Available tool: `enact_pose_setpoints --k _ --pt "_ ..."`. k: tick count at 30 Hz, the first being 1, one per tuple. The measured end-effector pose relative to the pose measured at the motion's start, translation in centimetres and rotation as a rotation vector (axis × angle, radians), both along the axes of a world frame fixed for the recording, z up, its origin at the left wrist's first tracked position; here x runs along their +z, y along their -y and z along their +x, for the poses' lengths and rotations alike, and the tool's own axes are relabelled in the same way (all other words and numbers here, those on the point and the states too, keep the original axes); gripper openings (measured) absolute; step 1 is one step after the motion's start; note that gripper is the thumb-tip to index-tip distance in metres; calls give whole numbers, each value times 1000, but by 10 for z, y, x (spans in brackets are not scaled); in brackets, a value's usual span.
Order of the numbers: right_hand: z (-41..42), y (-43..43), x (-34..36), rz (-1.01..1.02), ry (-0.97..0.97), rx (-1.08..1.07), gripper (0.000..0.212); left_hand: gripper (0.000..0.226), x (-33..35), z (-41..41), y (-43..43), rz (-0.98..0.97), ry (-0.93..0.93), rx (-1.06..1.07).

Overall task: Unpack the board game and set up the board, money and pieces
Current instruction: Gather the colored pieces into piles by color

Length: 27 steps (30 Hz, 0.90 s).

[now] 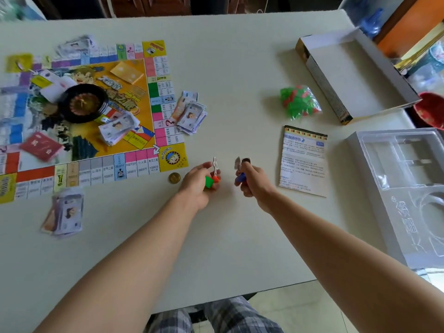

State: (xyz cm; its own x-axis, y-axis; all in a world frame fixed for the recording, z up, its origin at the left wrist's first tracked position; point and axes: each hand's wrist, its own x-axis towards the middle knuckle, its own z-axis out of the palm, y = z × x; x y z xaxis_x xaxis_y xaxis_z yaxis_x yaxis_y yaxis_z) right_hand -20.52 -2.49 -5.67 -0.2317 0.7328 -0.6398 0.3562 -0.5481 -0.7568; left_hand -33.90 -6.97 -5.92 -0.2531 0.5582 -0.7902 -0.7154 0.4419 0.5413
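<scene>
The game board [125,162] lies flat at the left of the white table. On it sit a black roulette wheel [83,103], a red card deck [42,146], a yellow card deck [127,72] and a stack of paper money [117,129]. More money lies at the board's right edge [191,112] and below it [64,213]. My left hand [198,186] holds player pawns with green and orange bases [211,180], one card figure standing up. My right hand [252,180] grips a pawn with a blue base [241,177].
A gold coin [174,178] lies just left of my left hand. A bag of green and red houses [299,102] and a rules leaflet [302,162] lie at the right. The open box lid [353,75] and a clear plastic insert tray [408,188] sit at the table's right edge.
</scene>
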Motion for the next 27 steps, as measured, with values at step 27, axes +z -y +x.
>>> enact_pose_setpoints --k 27 --pt "-371 147 6 294 -73 500 25 16 29 -339 193 19 -627 11"
